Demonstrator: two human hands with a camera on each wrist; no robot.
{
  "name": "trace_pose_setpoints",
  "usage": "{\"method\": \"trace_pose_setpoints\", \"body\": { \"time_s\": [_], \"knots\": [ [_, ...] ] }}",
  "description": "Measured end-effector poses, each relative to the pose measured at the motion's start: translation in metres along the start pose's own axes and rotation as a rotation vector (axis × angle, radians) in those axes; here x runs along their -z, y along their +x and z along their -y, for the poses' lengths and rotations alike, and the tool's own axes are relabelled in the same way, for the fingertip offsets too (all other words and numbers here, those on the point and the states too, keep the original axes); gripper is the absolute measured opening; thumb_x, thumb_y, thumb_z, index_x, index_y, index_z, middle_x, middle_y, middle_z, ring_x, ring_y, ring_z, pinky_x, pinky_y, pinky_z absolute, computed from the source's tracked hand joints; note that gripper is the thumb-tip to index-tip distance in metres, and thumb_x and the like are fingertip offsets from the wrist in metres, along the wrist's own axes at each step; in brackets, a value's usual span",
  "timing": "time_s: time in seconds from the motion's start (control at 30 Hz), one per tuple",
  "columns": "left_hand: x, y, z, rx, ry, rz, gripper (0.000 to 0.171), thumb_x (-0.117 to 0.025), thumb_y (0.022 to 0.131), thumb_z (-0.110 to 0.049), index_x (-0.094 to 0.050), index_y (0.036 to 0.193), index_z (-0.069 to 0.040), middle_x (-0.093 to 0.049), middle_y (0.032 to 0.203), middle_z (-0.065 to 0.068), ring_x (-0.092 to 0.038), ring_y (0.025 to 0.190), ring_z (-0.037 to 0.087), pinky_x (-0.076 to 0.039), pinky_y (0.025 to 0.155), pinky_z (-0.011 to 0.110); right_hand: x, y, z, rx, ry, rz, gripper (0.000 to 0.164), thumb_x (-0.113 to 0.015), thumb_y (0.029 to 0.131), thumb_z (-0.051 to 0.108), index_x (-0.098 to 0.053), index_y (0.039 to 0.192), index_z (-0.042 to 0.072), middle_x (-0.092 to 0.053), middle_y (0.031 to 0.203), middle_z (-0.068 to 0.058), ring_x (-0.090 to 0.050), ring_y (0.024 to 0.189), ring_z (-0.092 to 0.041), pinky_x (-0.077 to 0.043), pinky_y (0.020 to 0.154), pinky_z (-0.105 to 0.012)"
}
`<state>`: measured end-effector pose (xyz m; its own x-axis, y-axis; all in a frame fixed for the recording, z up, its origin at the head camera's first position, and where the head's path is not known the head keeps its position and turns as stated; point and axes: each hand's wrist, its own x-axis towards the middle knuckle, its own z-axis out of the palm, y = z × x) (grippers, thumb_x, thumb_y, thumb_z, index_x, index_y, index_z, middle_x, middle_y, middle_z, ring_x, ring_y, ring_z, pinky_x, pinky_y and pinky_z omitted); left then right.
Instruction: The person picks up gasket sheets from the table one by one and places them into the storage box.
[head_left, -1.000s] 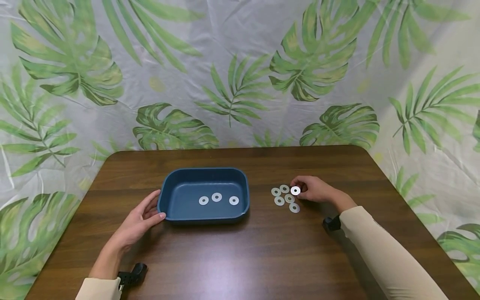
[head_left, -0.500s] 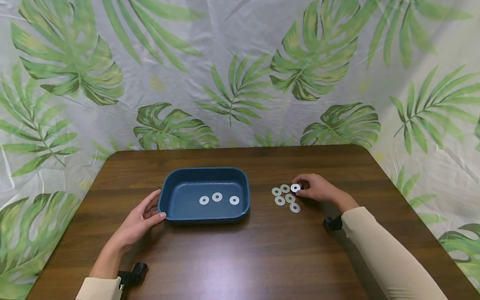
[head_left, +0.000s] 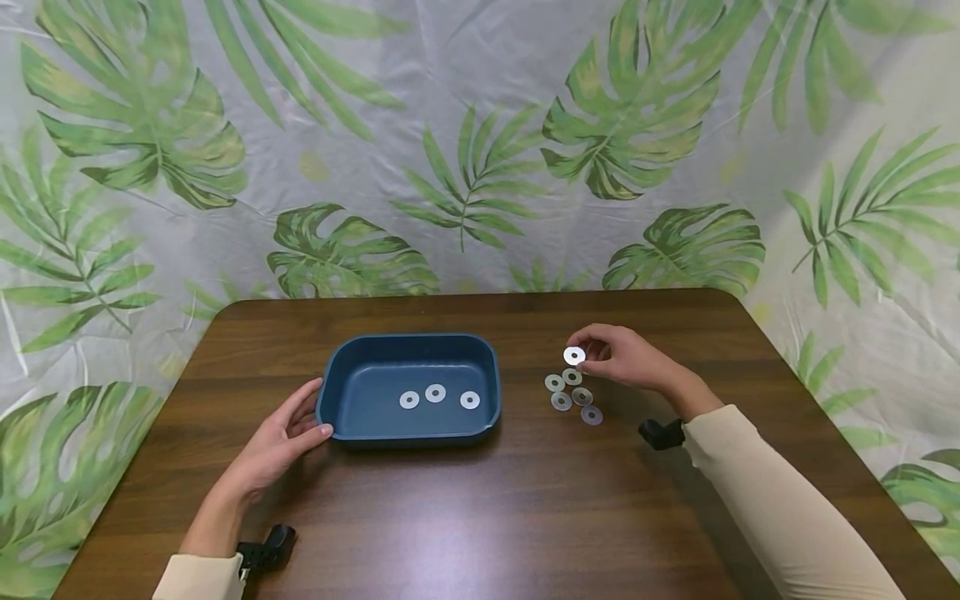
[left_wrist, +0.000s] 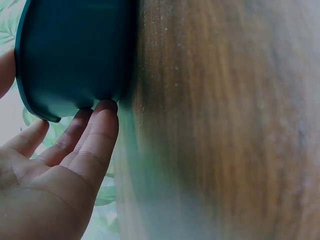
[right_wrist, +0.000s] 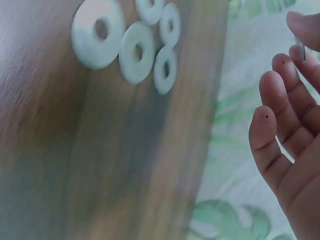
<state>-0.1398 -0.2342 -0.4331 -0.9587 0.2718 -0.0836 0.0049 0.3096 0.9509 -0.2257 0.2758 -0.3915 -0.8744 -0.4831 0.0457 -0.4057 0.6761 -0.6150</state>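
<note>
Head view: a blue rectangular tray [head_left: 360, 414] stands on the wood-grain desk [head_left: 450, 533], the landmark here. At its left end, the left hand [head_left: 266, 450] grips the near corner, thumb at the rim and fingers against the outer wall, probably to keep it from sliding. Inside the tray, three flat washers [head_left: 430, 393] lie apart. To its right, the right hand [head_left: 630, 358] pinches one washer [head_left: 568, 357] between thumb and fingertip; so narrow a hold suits a thin disc. Beside that hand, five loose washers [head_left: 556, 402] lie flat in a close cluster, likely grouped for easy reach. No brand, label or writing is legible on tray or washers.
</note>
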Motion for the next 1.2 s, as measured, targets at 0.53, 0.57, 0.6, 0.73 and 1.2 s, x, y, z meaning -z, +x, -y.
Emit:
{"method": "trace_pose_setpoints", "body": {
  "time_s": [0.53,0.57,0.6,0.73,1.2],
  "knots": [
    [-0.001,0.001,0.002,0.011,-0.012,-0.001,0.073,-0.060,0.099,-0.013,-0.017,0.158,-0.005,-0.031,0.155,0.033,-0.048,0.132,0.045,-0.049,0.085,0.012,-0.009,0.019,0.057,0.148,0.000,0.068,0.031,-0.073,0.089,0.013,-0.065,0.119,0.013,-0.064,0.099,0.000,-0.059,0.085,-0.011,-0.054,0.075,-0.031],
    [-0.001,0.001,0.002,0.010,-0.012,-0.001,0.073,-0.060,0.099,-0.013,-0.017,0.158,-0.005,-0.031,0.155,0.034,-0.048,0.132,0.045,-0.049,0.085,0.012,-0.009,0.021,0.060,0.156,0.000,0.073,0.031,-0.073,0.089,0.013,-0.065,0.119,0.013,-0.065,0.099,0.000,-0.059,0.085,-0.011,-0.054,0.075,-0.031],
    [-0.001,0.001,0.001,0.010,-0.012,-0.001,0.073,-0.060,0.099,-0.013,-0.017,0.158,-0.004,-0.031,0.155,0.034,-0.048,0.132,0.045,-0.049,0.085,0.012,-0.010,0.022,0.062,0.163,-0.001,0.078,0.031,-0.073,0.089,0.013,-0.065,0.119,0.013,-0.065,0.100,0.000,-0.059,0.085,-0.011,-0.054,0.075,-0.031],
    [-0.001,0.001,0.001,0.006,-0.014,-0.001,0.073,-0.060,0.099,-0.012,-0.017,0.158,-0.004,-0.031,0.155,0.034,-0.049,0.132,0.044,-0.049,0.085,0.012,-0.013,0.029,0.070,0.185,0.005,0.097,0.031,-0.072,0.090,0.012,-0.065,0.120,0.012,-0.065,0.103,-0.001,-0.061,0.087,-0.013,-0.055,0.076,-0.032],
    [-0.001,0.001,0.001,0.018,0.001,-0.009,0.073,-0.060,0.099,-0.014,-0.018,0.158,-0.005,-0.031,0.156,0.033,-0.047,0.133,0.045,-0.049,0.084,0.012,-0.024,0.040,0.095,0.223,0.016,0.158,0.031,-0.074,0.088,0.012,-0.066,0.118,0.012,-0.066,0.106,-0.001,-0.062,0.087,-0.011,-0.056,0.077,-0.033]
  ]
}}
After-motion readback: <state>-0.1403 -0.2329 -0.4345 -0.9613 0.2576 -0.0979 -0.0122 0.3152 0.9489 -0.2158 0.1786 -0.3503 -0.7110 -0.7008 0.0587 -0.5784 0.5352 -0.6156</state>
